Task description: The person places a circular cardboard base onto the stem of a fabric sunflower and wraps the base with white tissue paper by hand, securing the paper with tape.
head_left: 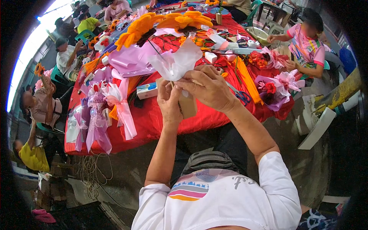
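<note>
Before me, a sheet of white wrapping paper [187,57] is gathered to a point. My left hand [170,103] pinches its base between thumb and fingers, and my right hand [211,87] grips the gathers from the other side. A thin dark stem [153,47] rises from the paper to a large orange fuzzy-wire flower [138,30] with a dark centre. Beside it is another orange flower [187,21], whose stem is hard to make out. Below my fingers shows a brown cardboard piece [188,107], partly hidden by my hands; whether I hold it cannot be told.
A red-covered table [149,120] carries wrapped bouquets [96,115] at left and a purple-wrapped bouquet [273,92] at right. Blue-handled scissors [243,96] lie near orange fuzzy wires [247,79]. A small box [146,90] sits by my left hand. People sit around; a coil of rope [92,172] hangs low left.
</note>
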`<act>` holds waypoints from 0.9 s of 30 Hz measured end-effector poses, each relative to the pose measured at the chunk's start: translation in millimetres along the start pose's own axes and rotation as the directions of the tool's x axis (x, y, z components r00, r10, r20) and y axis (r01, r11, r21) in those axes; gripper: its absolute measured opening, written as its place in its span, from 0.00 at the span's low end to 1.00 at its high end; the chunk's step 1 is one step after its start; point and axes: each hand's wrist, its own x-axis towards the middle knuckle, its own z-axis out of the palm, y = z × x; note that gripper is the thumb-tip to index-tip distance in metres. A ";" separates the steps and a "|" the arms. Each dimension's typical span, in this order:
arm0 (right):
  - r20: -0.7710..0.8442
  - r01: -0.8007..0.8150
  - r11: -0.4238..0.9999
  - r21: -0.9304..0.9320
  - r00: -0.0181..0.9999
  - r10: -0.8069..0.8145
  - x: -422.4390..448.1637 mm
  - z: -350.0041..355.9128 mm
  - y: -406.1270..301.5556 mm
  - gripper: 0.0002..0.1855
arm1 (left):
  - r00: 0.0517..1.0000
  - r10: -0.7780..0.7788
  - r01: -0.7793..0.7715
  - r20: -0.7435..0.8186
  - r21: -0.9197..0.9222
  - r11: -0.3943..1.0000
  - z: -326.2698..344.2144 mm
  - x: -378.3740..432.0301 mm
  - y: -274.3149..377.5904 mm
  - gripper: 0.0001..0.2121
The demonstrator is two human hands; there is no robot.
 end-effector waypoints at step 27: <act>-0.011 -0.063 0.994 0.091 0.998 0.065 4.3 -11.3 4.9 0.18 | 0.995 -0.023 0.023 0.101 -0.004 1.000 7.8 3.0 20.3 0.21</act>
